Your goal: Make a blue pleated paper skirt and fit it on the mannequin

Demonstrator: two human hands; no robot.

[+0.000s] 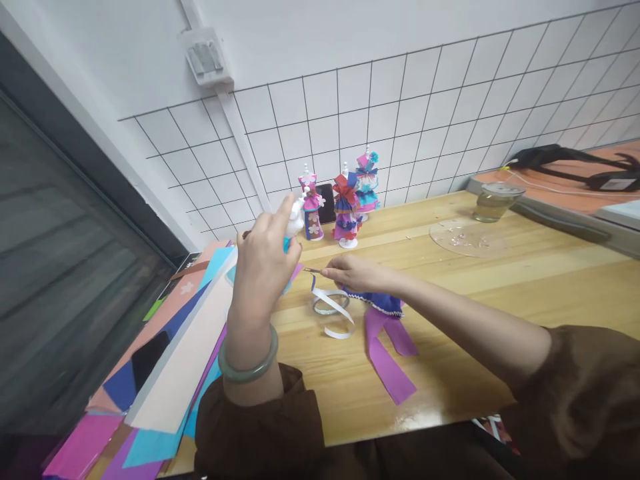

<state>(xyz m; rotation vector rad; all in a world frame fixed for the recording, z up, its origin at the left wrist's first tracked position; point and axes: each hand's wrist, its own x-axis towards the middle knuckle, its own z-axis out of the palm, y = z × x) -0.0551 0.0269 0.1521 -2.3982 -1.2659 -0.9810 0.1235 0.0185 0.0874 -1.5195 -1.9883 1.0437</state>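
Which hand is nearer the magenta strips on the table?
The right hand, just beyond and left of the magenta strips. The left hand is farther left, up at the white dress form.

On the light wooden table, the magenta flat strips lie front of centre, right of the curled white ribbon. Three small white mannequins in multicoloured ruffled dresses stand behind, before the black wire grid. Right of them lies the clear round shallow dish; the transparent rounded cup stands behind it.

The table is pale wood-yellow, the bangle grey-green, and the sleeves plain brown.
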